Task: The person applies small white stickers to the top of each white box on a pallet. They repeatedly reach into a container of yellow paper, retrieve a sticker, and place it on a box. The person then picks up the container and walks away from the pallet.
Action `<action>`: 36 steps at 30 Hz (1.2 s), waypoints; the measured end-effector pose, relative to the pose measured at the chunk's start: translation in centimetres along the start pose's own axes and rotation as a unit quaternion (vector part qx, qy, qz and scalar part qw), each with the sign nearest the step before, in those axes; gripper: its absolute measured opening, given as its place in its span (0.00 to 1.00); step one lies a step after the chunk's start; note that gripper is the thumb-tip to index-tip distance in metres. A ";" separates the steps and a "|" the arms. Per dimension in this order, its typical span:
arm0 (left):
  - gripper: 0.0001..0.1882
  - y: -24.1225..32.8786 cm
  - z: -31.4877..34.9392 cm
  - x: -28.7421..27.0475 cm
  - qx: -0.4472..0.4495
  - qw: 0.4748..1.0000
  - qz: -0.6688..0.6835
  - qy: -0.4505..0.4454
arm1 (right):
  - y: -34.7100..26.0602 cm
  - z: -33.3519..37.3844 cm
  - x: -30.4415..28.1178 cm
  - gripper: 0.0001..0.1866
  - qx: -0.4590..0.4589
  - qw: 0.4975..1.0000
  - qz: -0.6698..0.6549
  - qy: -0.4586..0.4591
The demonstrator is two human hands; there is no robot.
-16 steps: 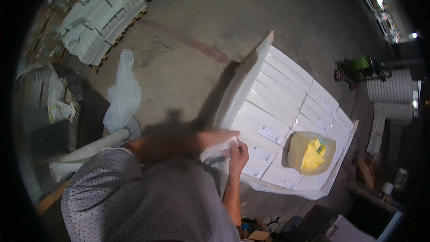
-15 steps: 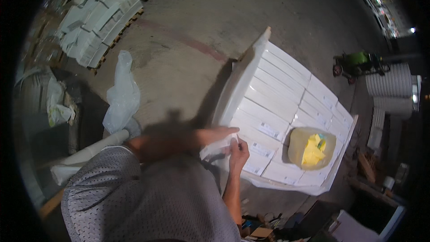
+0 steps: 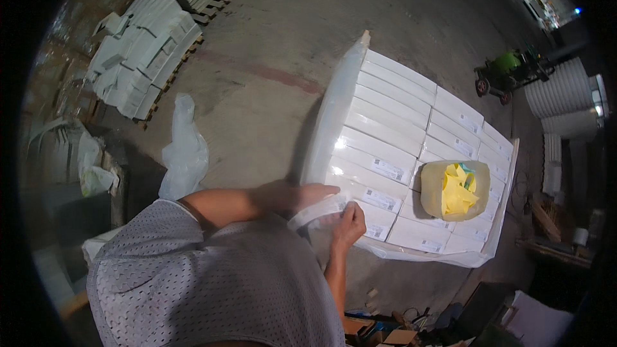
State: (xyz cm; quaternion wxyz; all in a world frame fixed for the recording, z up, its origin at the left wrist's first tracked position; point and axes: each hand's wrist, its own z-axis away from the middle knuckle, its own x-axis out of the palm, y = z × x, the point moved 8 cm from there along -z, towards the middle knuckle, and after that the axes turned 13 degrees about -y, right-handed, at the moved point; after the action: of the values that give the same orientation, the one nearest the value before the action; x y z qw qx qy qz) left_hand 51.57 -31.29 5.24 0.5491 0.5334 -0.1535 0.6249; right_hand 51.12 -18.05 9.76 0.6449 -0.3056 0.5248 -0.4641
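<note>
Clear plastic film [image 3: 316,211] gathers at the near left corner of a stack of white boxes [image 3: 379,135]. My left hand [image 3: 313,194] is closed on this film, its upper edge showing above and its other fingers dimly visible through the plastic. Just to the right, my right hand [image 3: 350,223] is closed with its fingertips pinching the film's edge. Similar film hangs down the stack's left side and along its front edge. On top of the boxes sits an open translucent tub [image 3: 434,196] with crumpled yellow pieces [image 3: 459,191] inside.
Loose plastic sheeting [image 3: 183,154] lies on the floor to my left. Pallets of white stacked pieces [image 3: 138,58] stand at the far left. A green wheeled machine [image 3: 508,67] is at the far right. Cardboard and clutter [image 3: 398,334] lie at the lower right.
My right hand has moved slightly right, drawing the film out between both hands. My left hand stays near the corner. The view has shifted a little.
</note>
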 end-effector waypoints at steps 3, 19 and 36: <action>0.24 -1.2 0.5 0.7 0.000 1.000 -0.027 0.005 | 2.1 0.8 -1.7 0.15 0.071 0.997 -0.032 0.014; 0.19 8.0 4.2 -4.8 -0.064 0.936 -0.335 0.087 | -4.0 -1.6 6.8 0.14 0.045 0.988 -0.144 -0.035; 0.13 21.9 12.2 -9.1 -0.060 0.938 -0.341 -0.008 | -12.8 -5.4 18.7 0.11 0.130 0.902 -0.404 -0.076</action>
State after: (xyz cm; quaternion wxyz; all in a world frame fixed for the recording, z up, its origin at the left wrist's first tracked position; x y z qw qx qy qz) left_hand 37.44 -53.20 10.92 0.7591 0.5247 -0.0042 0.3853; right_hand 42.77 -39.67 12.27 0.4743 -0.4389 0.2407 -0.7242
